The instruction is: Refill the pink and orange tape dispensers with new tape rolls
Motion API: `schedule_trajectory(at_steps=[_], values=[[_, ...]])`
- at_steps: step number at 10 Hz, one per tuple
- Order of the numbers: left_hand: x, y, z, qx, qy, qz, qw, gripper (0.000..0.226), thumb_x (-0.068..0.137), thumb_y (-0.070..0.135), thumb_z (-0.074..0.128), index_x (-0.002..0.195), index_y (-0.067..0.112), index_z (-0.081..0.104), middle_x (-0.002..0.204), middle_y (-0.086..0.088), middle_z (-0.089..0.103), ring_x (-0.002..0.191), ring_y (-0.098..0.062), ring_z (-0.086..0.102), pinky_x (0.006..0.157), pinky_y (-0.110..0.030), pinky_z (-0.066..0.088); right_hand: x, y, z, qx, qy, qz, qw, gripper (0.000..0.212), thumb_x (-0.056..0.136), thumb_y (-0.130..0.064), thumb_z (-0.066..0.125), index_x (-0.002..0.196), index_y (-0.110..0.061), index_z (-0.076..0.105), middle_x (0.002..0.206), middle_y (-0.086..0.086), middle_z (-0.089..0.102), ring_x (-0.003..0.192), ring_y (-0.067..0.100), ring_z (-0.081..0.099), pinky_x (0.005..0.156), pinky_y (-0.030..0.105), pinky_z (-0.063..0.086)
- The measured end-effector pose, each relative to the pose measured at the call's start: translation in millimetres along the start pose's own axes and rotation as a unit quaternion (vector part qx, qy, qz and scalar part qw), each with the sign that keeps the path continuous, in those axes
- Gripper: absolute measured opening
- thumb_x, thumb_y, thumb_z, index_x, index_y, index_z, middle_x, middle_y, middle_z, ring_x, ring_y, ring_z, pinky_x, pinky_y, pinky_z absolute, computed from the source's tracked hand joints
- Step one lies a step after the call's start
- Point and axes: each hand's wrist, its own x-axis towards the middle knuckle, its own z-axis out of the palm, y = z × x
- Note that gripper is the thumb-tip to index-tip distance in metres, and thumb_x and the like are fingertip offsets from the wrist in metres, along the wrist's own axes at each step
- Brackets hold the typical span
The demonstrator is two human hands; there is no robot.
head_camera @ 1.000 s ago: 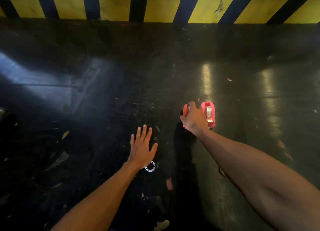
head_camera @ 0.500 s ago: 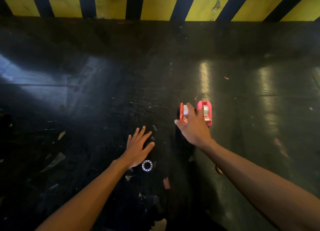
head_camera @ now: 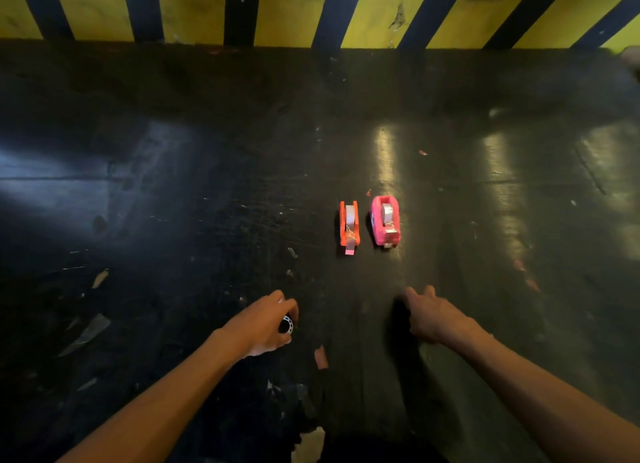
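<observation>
A dark, scuffed worktop (head_camera: 207,202) fills the view, backed at 12 o'clock by a yellow wall with black diagonal stripes (head_camera: 294,8). Paper and tape scraps (head_camera: 86,332) lie scattered across it. The right hand (head_camera: 433,318) hovers at 5 o'clock from the dispensers, fingers loosely curled and holding nothing. The left hand (head_camera: 263,324), at 7 o'clock from them, is curled around a small white-rimmed tape core (head_camera: 286,325). Near the centre, the pink tape dispenser (head_camera: 385,225) stands just beside the narrower orange tape dispenser (head_camera: 348,225) at its 9 o'clock, apart from both hands; each carries a grey tape roll.
</observation>
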Motion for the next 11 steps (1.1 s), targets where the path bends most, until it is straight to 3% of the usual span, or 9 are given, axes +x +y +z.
schedule_trajectory(at_steps=[1, 2, 4, 6, 8, 10, 11], values=[[8.1, -2.5, -7.7, -0.021, 0.032, -0.004, 0.999, 0.041, 0.090, 0.030, 0.072, 0.128, 0.029, 0.055, 0.132, 0.004, 0.050, 0.114, -0.011, 0.054, 0.097, -0.032, 0.052, 4.3, -25.0, -4.6, 0.037, -0.016, -0.045, 0.998, 0.042, 0.088, -0.021, 0.063, 0.127, -0.023, 0.048, 0.129, 0.012, 0.046, 0.110, 0.033, 0.061, 0.093, 0.043, 0.054], [21.8, -8.9, -22.7, -0.060, 0.114, -0.025, 0.991, 0.035, 0.090, 0.026, 0.072, 0.122, 0.026, 0.059, 0.127, 0.003, 0.052, 0.113, -0.015, 0.056, 0.097, -0.033, 0.052, 14.9, -59.6, -13.6, 0.093, -0.007, -0.091, 0.991, 0.032, 0.088, -0.026, 0.064, 0.118, -0.027, 0.053, 0.124, 0.008, 0.046, 0.105, 0.027, 0.061, 0.093, 0.042, 0.054], [62.4, -23.4, -58.6, -0.103, 0.229, -0.102, 0.963, 0.043, 0.091, 0.017, 0.072, 0.132, 0.019, 0.059, 0.134, -0.007, 0.051, 0.121, -0.022, 0.056, 0.106, -0.037, 0.050, 50.1, -126.9, -41.4, 0.171, 0.048, -0.160, 0.971, 0.049, 0.088, -0.012, 0.066, 0.131, -0.025, 0.048, 0.137, 0.009, 0.038, 0.112, 0.028, 0.059, 0.093, 0.038, 0.053], [94.5, -26.3, -85.7, -0.097, 0.237, -0.127, 0.958, 0.054, 0.091, 0.017, 0.073, 0.141, 0.019, 0.052, 0.141, -0.010, 0.051, 0.129, -0.026, 0.054, 0.109, -0.040, 0.049, 88.0, -160.3, -74.8, 0.208, 0.113, -0.136, 0.962, 0.059, 0.087, -0.008, 0.067, 0.138, -0.026, 0.045, 0.141, 0.009, 0.036, 0.117, 0.031, 0.056, 0.096, 0.050, 0.052], [107.6, -24.9, -89.6, -0.086, 0.236, -0.140, 0.958, 0.050, 0.090, 0.019, 0.074, 0.137, 0.019, 0.054, 0.140, -0.008, 0.052, 0.128, -0.024, 0.054, 0.108, -0.039, 0.049, 103.2, -162.9, -92.6, 0.170, 0.090, -0.110, 0.975, 0.059, 0.090, 0.002, 0.057, 0.144, -0.014, 0.042, 0.152, 0.017, 0.027, 0.124, 0.033, 0.053, 0.099, 0.039, 0.047], [97.4, -13.7, -91.9, -0.168, 0.241, -0.167, 0.941, 0.077, 0.089, 0.014, 0.075, 0.153, 0.020, 0.034, 0.154, -0.014, 0.037, 0.138, -0.030, 0.048, 0.114, -0.043, 0.044, 92.3, -160.2, -90.9, 0.193, 0.063, -0.095, 0.975, 0.081, 0.089, -0.002, 0.060, 0.155, -0.018, 0.016, 0.155, 0.020, 0.023, 0.134, 0.038, 0.044, 0.105, 0.042, 0.044], [84.3, -1.7, -81.8, -0.245, 0.273, -0.188, 0.911, 0.087, 0.090, 0.013, 0.073, 0.158, 0.020, 0.021, 0.157, -0.015, 0.028, 0.138, -0.030, 0.047, 0.114, -0.041, 0.042, 67.8, -150.6, -68.4, 0.229, 0.061, -0.106, 0.966, 0.086, 0.090, -0.010, 0.060, 0.157, -0.017, 0.007, 0.156, 0.022, 0.019, 0.142, 0.038, 0.032, 0.113, 0.045, 0.035]])
